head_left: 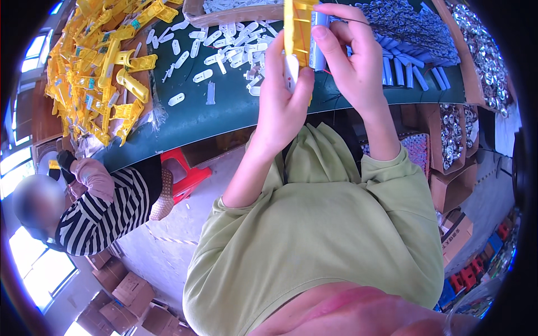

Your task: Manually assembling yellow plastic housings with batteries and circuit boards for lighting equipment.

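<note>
The left hand (283,98) grips a white piece (291,71) between thumb and fingers, pressed against the lower end of a yellow frame (298,31). The right hand (350,61) closes on the frame from the other side, its thumb across a blue cell (319,42) set in it. Both are held up above the green bench (224,112). On the bench lie scattered white parts (224,45), a heap of yellow frames (95,67) at the left and rows of blue cells (409,70) at the right. A person in a striped top (103,215) sits at the lower left, near a red stool (185,173).
</note>
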The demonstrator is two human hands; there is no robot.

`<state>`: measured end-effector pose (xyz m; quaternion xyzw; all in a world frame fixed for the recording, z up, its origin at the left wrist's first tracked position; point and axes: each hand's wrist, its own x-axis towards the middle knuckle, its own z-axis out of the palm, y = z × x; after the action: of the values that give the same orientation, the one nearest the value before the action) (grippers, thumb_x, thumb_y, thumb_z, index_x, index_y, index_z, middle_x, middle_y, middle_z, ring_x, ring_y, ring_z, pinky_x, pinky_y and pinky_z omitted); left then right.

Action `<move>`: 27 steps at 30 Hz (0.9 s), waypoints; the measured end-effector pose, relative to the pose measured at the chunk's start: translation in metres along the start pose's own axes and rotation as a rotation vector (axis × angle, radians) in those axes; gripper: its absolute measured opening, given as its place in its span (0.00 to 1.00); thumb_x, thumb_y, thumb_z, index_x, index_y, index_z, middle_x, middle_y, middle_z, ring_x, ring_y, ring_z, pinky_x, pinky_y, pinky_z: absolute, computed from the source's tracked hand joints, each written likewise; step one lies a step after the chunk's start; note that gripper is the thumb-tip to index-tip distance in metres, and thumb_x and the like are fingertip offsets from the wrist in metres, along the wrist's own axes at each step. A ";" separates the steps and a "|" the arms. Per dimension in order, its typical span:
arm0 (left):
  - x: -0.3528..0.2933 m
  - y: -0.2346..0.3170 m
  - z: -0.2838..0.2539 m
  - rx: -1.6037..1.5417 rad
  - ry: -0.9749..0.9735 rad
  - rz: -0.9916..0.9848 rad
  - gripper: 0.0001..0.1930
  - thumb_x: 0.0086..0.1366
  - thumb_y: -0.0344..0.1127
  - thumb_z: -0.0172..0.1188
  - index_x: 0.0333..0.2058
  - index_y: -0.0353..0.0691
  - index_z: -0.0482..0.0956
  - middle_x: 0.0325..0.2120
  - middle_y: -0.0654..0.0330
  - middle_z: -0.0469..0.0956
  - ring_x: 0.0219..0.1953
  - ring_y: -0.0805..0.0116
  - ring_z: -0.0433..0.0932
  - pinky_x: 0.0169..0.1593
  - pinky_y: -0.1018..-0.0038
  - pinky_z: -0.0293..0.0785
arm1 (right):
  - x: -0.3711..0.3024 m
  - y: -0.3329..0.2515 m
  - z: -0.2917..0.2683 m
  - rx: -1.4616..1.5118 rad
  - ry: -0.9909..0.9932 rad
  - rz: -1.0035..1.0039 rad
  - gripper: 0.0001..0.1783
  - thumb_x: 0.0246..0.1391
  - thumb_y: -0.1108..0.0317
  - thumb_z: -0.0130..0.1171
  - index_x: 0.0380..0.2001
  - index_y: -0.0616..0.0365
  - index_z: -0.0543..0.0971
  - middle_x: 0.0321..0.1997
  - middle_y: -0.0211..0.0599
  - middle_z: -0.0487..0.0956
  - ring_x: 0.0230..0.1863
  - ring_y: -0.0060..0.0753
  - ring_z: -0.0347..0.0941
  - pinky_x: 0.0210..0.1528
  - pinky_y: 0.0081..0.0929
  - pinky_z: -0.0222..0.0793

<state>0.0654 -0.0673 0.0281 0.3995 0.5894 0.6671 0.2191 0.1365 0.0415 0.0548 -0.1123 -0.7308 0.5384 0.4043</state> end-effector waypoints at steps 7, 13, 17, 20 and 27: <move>0.001 -0.007 0.003 0.061 0.021 -0.047 0.26 0.64 0.23 0.45 0.60 0.36 0.54 0.41 0.60 0.69 0.34 0.80 0.71 0.34 0.82 0.69 | 0.006 0.016 0.015 -0.412 0.134 -0.201 0.12 0.56 0.74 0.53 0.43 0.67 0.71 0.31 0.42 0.74 0.23 0.30 0.71 0.26 0.21 0.66; 0.005 -0.006 0.006 0.076 0.059 -0.134 0.24 0.65 0.25 0.45 0.60 0.35 0.56 0.40 0.60 0.70 0.34 0.79 0.71 0.35 0.81 0.69 | 0.006 0.028 0.022 -0.392 0.188 -0.217 0.13 0.57 0.73 0.51 0.46 0.65 0.71 0.28 0.44 0.74 0.21 0.35 0.71 0.25 0.25 0.67; 0.009 -0.013 0.002 0.118 0.074 -0.178 0.23 0.65 0.26 0.45 0.60 0.34 0.57 0.42 0.59 0.70 0.39 0.78 0.71 0.39 0.81 0.69 | 0.011 0.027 0.023 -0.557 0.178 -0.045 0.20 0.60 0.68 0.50 0.53 0.65 0.67 0.32 0.43 0.71 0.28 0.31 0.69 0.31 0.21 0.66; 0.012 -0.014 0.000 0.032 0.066 -0.166 0.23 0.66 0.26 0.45 0.59 0.34 0.57 0.42 0.59 0.70 0.41 0.77 0.70 0.42 0.81 0.69 | 0.013 0.040 0.035 -0.224 0.227 0.034 0.25 0.59 0.66 0.51 0.57 0.65 0.63 0.35 0.42 0.70 0.33 0.30 0.67 0.35 0.18 0.65; 0.018 -0.043 -0.035 -0.100 0.120 -0.146 0.23 0.67 0.27 0.45 0.60 0.35 0.56 0.40 0.58 0.72 0.38 0.75 0.73 0.41 0.79 0.71 | 0.025 0.082 0.060 -0.091 0.132 0.045 0.32 0.59 0.49 0.50 0.59 0.59 0.62 0.38 0.41 0.74 0.33 0.27 0.71 0.35 0.23 0.67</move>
<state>0.0193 -0.0665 -0.0079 0.3033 0.5948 0.7007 0.2514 0.0556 0.0476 -0.0109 -0.1823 -0.7234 0.5050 0.4340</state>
